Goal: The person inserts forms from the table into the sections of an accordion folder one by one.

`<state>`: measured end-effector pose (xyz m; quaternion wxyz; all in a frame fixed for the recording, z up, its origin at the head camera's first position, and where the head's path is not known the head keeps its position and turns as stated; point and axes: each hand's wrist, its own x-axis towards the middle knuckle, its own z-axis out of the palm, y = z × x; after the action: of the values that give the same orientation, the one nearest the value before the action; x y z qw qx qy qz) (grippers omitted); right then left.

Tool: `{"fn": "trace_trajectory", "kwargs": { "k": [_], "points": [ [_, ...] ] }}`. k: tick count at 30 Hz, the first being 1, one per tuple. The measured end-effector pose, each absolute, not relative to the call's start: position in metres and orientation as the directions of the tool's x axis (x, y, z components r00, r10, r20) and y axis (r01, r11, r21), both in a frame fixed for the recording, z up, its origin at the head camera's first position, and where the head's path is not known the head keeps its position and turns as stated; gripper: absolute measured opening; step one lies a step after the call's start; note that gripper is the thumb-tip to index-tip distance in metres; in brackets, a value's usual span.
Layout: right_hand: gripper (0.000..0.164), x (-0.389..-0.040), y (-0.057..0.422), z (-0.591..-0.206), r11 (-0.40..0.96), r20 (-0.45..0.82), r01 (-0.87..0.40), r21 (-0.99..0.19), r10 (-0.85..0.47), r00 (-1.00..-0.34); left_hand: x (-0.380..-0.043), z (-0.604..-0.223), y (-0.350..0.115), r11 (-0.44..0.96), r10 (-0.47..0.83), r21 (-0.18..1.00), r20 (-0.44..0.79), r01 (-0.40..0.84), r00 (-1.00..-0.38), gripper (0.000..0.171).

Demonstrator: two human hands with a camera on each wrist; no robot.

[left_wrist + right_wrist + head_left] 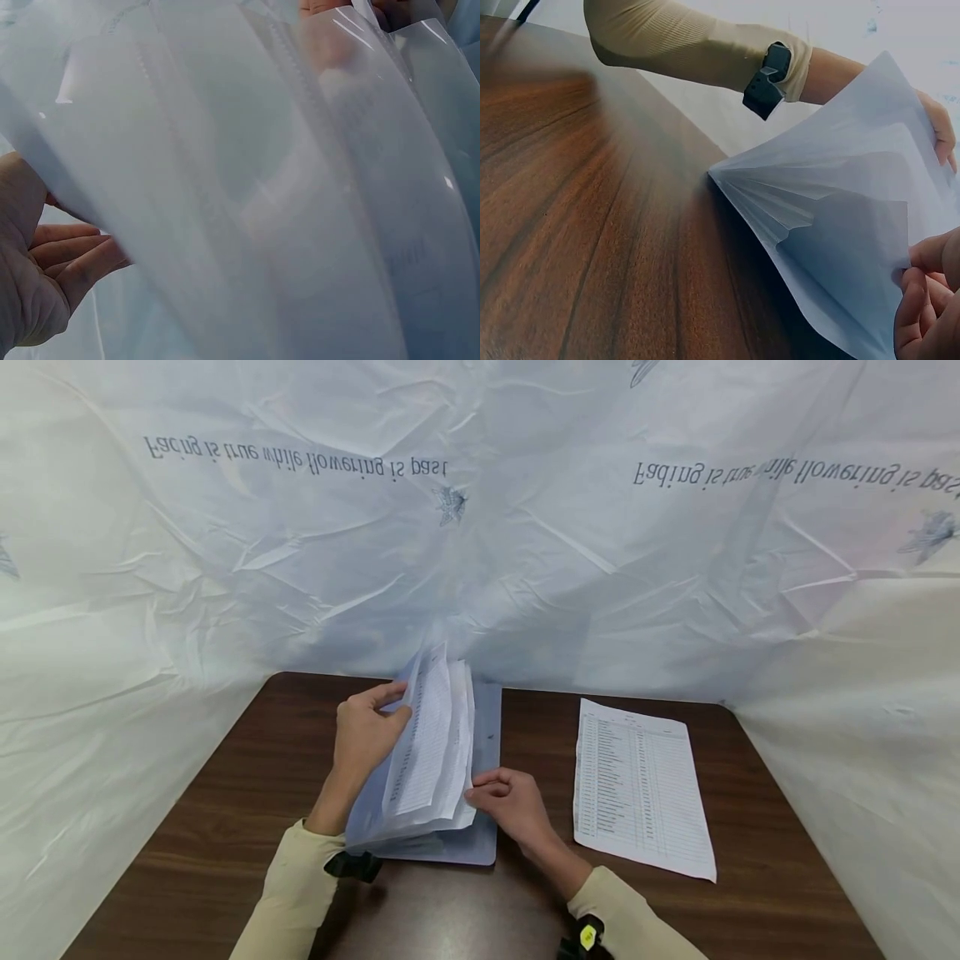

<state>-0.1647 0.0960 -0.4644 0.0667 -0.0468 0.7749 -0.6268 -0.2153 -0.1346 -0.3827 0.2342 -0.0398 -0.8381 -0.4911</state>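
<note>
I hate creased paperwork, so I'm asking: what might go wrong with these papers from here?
If the left hand loses contact with the folder, its raised leaves may flop over. The right hand pinches a thin leaf near its edge, so a hard tug might crease it. The loose printed sheet lies unweighted on the tabletop, so a brush from the right forearm could shift it.

Desk (225, 802) top looked like wood, grain visible, smooth, glossier toward the near edge. Folder (488, 735), between the desk's far and near edges, appeared smooth translucent plastic; its pockets (435, 157) were glossy film. Loose sheet (642, 787) toward the right edge: matt paper. Sheeting (525, 577) past the far edge looked plastic, creased, faintly shiny. Left sleeve (679, 37) was ribbed matt cloth.
</note>
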Motion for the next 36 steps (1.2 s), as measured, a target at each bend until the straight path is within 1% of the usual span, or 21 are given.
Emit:
{"fn": "trace_trajectory", "kwargs": {
  "k": [8,13,20,24,28,31,36],
  "points": [
    [0.022,-0.161,0.093,-0.465,0.209,-0.028,-0.01,-0.978,-0.18,-0.983,-0.214,-0.383,-0.135,0.512,-0.166,0.807,0.428,0.293,-0.888,0.034],
    [0.026,-0.159,0.099,-0.461,0.195,-0.016,-0.016,-0.981,-0.162,-0.987,-0.215,-0.383,-0.135,0.516,-0.163,0.805,0.427,0.292,-0.889,0.033],
    [0.029,-0.161,0.119,-0.453,0.206,0.062,-0.086,-0.975,-0.119,-0.991,-0.214,-0.384,-0.137,0.524,-0.164,0.801,0.428,0.289,-0.889,0.034],
    [0.026,-0.164,0.136,-0.452,0.209,0.139,-0.16,-0.965,-0.11,-0.984,-0.214,-0.384,-0.138,0.52,-0.161,0.802,0.431,0.295,-0.888,0.035],
    [0.024,-0.163,0.159,-0.45,0.274,0.215,-0.231,-0.933,-0.09,-0.973,-0.213,-0.384,-0.138,0.515,-0.161,0.803,0.434,0.3,-0.886,0.035],
    [0.026,-0.161,0.179,-0.452,0.341,0.26,-0.267,-0.901,-0.069,-0.963,-0.214,-0.384,-0.138,0.512,-0.16,0.803,0.437,0.304,-0.885,0.034],
    [0.029,-0.157,0.214,-0.458,0.453,0.282,-0.244,-0.858,0.017,-0.959,-0.215,-0.385,-0.138,0.508,-0.154,0.805,0.436,0.307,-0.887,0.034]
  ]
}}
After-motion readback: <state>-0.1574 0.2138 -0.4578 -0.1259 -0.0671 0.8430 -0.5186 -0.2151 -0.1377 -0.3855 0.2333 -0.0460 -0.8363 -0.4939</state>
